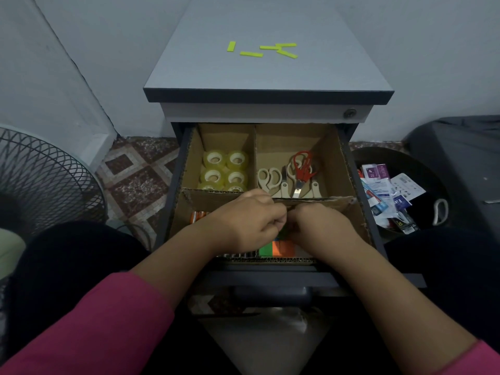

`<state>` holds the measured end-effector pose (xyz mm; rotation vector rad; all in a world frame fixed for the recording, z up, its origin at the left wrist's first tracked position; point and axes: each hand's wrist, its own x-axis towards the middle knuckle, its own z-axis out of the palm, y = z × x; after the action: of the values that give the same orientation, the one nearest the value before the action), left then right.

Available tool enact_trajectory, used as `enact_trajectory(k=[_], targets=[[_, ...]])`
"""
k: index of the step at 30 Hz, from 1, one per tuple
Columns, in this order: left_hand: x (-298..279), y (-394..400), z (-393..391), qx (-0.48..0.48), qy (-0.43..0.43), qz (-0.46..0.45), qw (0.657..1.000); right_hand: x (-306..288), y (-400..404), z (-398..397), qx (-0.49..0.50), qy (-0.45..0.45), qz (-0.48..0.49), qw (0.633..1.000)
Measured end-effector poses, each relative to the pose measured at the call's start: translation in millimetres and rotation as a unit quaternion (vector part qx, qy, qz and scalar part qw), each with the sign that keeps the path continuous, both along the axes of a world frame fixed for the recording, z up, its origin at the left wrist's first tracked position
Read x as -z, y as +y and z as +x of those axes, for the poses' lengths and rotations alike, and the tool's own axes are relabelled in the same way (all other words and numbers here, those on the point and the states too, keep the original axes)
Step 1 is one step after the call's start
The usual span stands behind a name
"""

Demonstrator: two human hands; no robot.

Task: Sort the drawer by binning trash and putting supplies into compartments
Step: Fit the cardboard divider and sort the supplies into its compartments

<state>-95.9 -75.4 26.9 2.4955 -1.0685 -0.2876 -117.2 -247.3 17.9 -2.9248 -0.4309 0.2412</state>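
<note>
Both hands, left (250, 220) and right (322, 226), curl together over the drawer's (362, 212) front compartment, grip contents hidden; bin (422, 161) at right.

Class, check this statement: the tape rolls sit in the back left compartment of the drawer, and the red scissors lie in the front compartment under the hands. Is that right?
Not quite. The head view shows the red scissors in the back right compartment, beside the tape rolls in the back left compartment; they are not under the hands.
</note>
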Motion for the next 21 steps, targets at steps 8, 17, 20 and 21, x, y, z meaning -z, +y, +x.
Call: enact_trajectory(k=[8, 17, 20, 21], targets=[[1.9, 0.4, 0.0, -0.007, 0.004, -0.007, 1.0, 1.0, 2.0, 0.3, -0.016, -0.009, -0.032, 0.999], [0.3, -0.4, -0.5, -0.004, 0.007, 0.0, 1.0, 6.3, 0.2, 0.9, -0.018, -0.039, -0.019, 0.999], [0.0, -0.4, -0.2, -0.004, -0.001, -0.004, 1.0, 5.7, 1.6, 0.8, -0.02, -0.048, -0.021, 0.998], [-0.1, -0.4, -0.1, -0.004, -0.002, -0.004, 1.0, 5.3, 2.3, 0.5, -0.019, -0.046, -0.025, 0.998]])
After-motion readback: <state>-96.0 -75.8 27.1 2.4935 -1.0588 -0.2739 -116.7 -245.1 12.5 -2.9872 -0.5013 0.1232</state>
